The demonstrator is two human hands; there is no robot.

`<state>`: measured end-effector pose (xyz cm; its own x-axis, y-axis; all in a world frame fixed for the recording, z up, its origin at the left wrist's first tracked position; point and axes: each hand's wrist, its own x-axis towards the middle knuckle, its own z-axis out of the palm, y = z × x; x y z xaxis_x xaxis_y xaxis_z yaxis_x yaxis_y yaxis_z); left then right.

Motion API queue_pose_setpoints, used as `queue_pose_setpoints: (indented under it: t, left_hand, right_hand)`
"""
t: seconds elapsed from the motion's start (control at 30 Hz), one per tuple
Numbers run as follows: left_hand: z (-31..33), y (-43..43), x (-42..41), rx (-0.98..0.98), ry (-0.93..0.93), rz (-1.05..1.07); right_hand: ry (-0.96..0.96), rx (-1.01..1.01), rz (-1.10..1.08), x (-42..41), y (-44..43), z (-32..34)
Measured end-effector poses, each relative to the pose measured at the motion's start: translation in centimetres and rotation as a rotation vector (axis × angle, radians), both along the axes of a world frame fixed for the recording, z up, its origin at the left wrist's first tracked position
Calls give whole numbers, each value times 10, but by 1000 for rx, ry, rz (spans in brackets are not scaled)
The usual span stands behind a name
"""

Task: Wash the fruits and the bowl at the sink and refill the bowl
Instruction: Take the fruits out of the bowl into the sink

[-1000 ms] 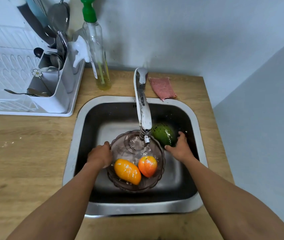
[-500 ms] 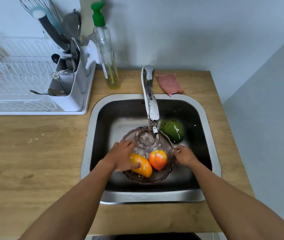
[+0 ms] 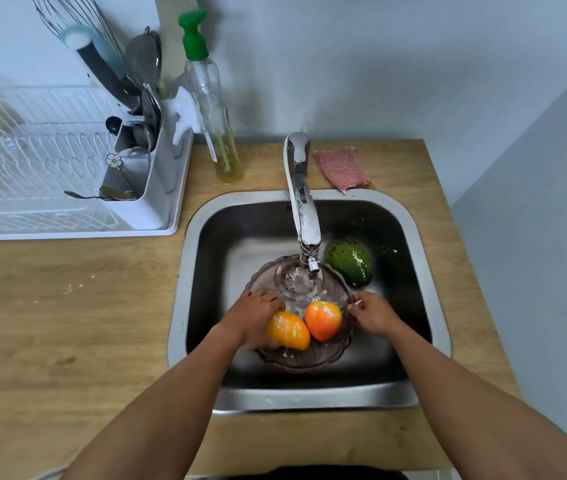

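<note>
A square stainless steel sink (image 3: 424, 271) holds a clear purplish plastic bowl (image 3: 309, 358) under its chrome tap (image 3: 304, 216). Behind the bowl lies a green mango (image 3: 349, 261). The left hand (image 3: 252, 318) curls over a yellow-orange mango (image 3: 290, 330) inside the bowl; the right hand (image 3: 374, 313) pinches the bowl's rim beside a rounder orange-red fruit (image 3: 323, 320).

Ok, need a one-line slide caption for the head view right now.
Left hand grips the yellow-orange fruit in the bowl under the tap; right hand steadies its rim.
</note>
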<state>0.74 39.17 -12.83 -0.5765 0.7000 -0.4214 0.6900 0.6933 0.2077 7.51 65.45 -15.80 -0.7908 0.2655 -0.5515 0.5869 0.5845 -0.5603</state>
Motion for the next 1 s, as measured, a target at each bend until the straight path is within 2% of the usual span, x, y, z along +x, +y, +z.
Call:
queue_pose_setpoints:
  t: [0.1, 0.23, 0.37, 0.5, 1.0]
  left_hand:
    - [3, -4, -8, 68, -51, 74]
    - [21, -14, -30, 330, -140, 370]
    - [26, -22, -58, 502, -42, 655]
    - [19, -16, -73, 438, 63, 789]
    - [-12, 0, -95, 175, 29, 807]
  right_hand:
    - [-4, -1, -6, -2, 1, -6]
    - [16, 0, -4, -2, 1, -8]
    - [21, -4, -8, -4, 1, -8]
    - [14, -25, -22, -5, 2, -9]
    - [-15, -80, -32, 0, -1, -1]
